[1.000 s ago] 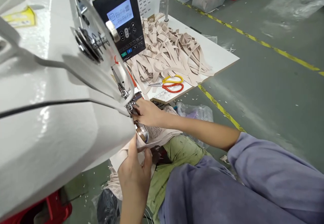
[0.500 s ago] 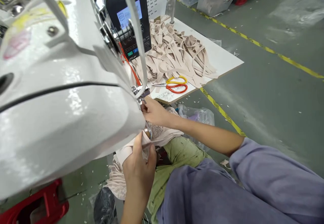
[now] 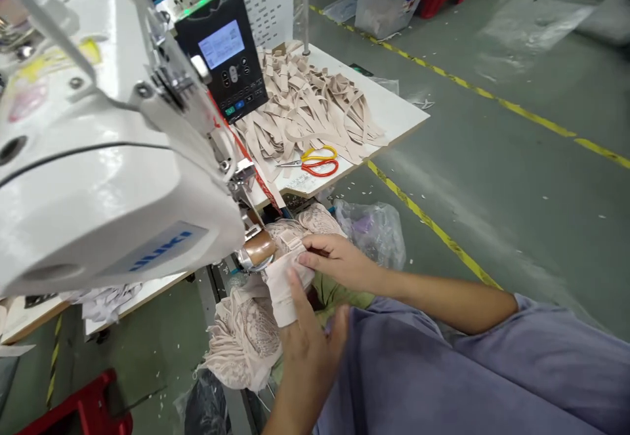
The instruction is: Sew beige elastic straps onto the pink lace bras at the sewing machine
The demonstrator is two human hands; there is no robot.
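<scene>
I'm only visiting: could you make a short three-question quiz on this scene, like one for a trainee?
1. Multiple choice: the scissors have A) two blue handles; B) one yellow handle and one red; C) two green handles.
2. True or false: the left hand and the right hand both touch the pale fabric.
3. Fill in: the heaped beige strips lie on the white ____.

Key: 1: B. 2: True. 3: table.
</scene>
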